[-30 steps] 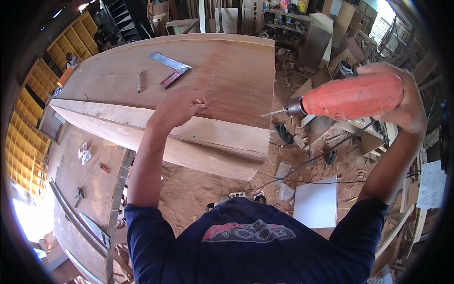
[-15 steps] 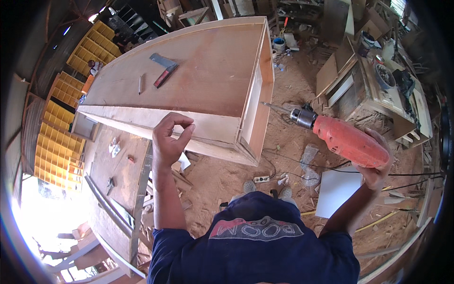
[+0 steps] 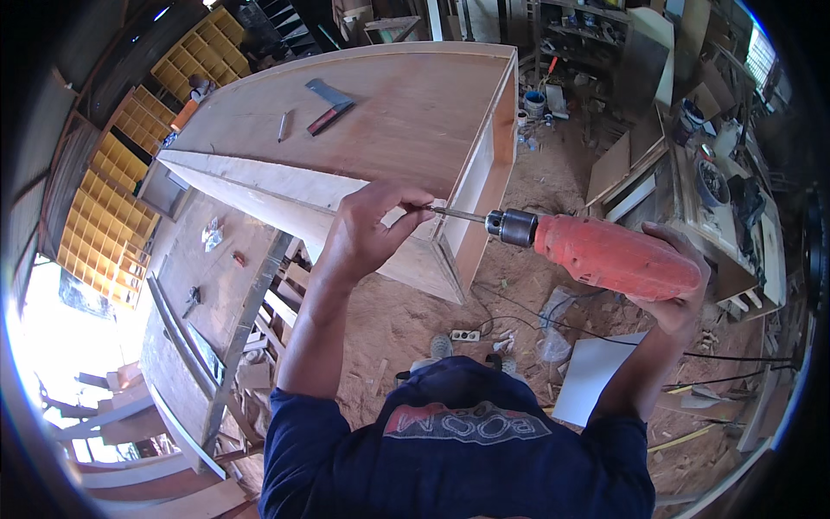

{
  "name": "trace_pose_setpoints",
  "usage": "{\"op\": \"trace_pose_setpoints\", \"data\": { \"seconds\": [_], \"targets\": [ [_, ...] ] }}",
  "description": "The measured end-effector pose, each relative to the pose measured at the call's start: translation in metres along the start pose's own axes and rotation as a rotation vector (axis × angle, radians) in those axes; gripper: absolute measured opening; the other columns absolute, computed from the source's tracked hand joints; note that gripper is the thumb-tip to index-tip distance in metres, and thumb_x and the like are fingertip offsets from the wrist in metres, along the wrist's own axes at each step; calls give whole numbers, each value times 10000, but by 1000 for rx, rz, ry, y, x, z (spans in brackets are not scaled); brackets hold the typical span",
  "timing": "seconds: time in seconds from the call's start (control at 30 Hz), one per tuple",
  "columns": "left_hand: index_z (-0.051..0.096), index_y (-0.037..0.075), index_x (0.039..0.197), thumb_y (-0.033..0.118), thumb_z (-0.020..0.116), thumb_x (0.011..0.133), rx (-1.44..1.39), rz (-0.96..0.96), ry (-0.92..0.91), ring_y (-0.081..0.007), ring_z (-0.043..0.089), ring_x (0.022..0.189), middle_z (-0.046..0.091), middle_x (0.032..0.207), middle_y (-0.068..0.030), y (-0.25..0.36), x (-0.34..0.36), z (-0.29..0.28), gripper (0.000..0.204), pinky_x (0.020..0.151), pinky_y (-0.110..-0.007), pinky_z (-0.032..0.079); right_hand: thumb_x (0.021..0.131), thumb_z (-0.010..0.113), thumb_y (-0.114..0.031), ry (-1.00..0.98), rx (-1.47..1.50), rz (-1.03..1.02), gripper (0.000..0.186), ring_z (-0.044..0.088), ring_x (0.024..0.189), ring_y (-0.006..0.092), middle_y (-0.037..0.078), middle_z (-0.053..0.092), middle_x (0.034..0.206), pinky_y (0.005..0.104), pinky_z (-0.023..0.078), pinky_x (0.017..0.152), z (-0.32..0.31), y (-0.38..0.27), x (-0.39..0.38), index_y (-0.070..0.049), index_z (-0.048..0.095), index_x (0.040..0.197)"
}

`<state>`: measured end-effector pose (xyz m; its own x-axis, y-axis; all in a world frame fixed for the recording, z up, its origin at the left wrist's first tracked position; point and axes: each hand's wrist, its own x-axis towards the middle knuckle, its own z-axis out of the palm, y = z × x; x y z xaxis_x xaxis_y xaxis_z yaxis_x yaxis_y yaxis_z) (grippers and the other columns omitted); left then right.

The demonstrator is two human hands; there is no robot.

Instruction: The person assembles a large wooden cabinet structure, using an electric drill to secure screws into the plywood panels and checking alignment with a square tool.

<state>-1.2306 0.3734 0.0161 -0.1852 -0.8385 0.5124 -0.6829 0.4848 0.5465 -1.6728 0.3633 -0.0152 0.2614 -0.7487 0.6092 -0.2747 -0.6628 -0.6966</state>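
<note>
My right hand (image 3: 679, 290) grips a red power drill (image 3: 605, 253), with its black chuck and bit (image 3: 465, 214) pointing left. At the bit's tip, the thumb and fingertips of my left hand (image 3: 363, 232) are pinched together around something too small to make out. Both hands are above the near right corner of a large wooden cabinet carcass (image 3: 259, 192). A try square (image 3: 329, 111) with a grey blade and a pen-like marker (image 3: 283, 127) lie on its broad upper panel.
To the left, a lower workbench (image 3: 203, 285) carries small tools and a plastic bag. A power strip (image 3: 465, 336), cables and a white board (image 3: 596, 376) are on the dusty floor. A cluttered wooden cabinet (image 3: 735, 225) stands at right; yellow shelving (image 3: 102, 225) is at far left.
The drill has moved left and turned more level. My left hand has come right and its pinched fingertips now meet the bit's tip. The view has shifted slightly.
</note>
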Motion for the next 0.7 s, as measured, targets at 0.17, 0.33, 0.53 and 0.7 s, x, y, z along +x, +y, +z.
{"op": "trace_pose_setpoints", "data": {
  "seconds": [0.17,0.33,0.53,0.7],
  "targets": [
    [816,24,1089,-9,878,879,48,45,25,-230,795,973,829,1038,-115,-1,-6,-10,222,855,-361,617,643,958,-275,-18,-50,-70,792,789,1025,269,188,793,1138,358,573,940,0,-12,12,85,728,1310],
    [836,52,1110,-7,867,888,51,56,-8,-240,788,969,832,1036,-105,-8,-10,-23,232,854,-374,614,657,943,-274,-53,-57,-113,778,789,1019,274,189,795,1144,358,573,940,0,-22,21,85,728,1312],
    [846,68,1127,20,873,887,47,127,-37,-238,781,958,833,1023,-93,-17,-9,-35,246,864,-386,604,667,931,-268,-101,-134,-204,769,798,1028,295,198,803,1146,362,575,949,4,-39,36,81,727,1321],
    [834,69,1124,82,862,911,81,158,-59,-270,773,958,825,1013,-101,-22,-6,-48,215,863,-407,593,674,911,-281,-162,-232,-174,744,799,1041,299,201,805,1156,373,575,962,8,-70,63,61,740,1312]
  ]
}}
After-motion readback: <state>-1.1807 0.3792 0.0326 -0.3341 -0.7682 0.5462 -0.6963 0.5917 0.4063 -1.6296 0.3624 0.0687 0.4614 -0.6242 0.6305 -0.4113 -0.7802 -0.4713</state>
